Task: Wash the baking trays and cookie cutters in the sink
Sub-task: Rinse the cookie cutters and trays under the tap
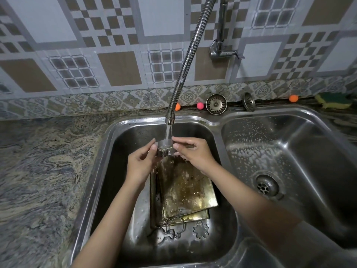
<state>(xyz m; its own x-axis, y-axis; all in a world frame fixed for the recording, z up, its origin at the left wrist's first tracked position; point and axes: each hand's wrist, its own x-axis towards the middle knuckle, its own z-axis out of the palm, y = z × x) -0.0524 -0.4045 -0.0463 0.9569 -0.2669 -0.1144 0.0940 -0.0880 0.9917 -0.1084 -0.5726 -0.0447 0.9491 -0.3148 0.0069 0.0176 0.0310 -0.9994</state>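
A round metal cookie cutter (164,148) is held under running water from the flexible tap hose (190,60). My left hand (141,163) pinches its left side and my right hand (193,151) pinches its right side. Below them, two stained golden baking trays (187,188) lie stacked in the left sink basin (116,151). A flower-shaped cutter (201,230) and other metal cutters (172,229) lie on the basin floor in front of the trays.
The right basin (289,151) has soap flecks and an open drain (266,185). Two metal strainers (216,104), small orange and pink balls (200,106) and a yellow-green sponge (334,100) line the back ledge. A granite counter (38,171) spreads to the left.
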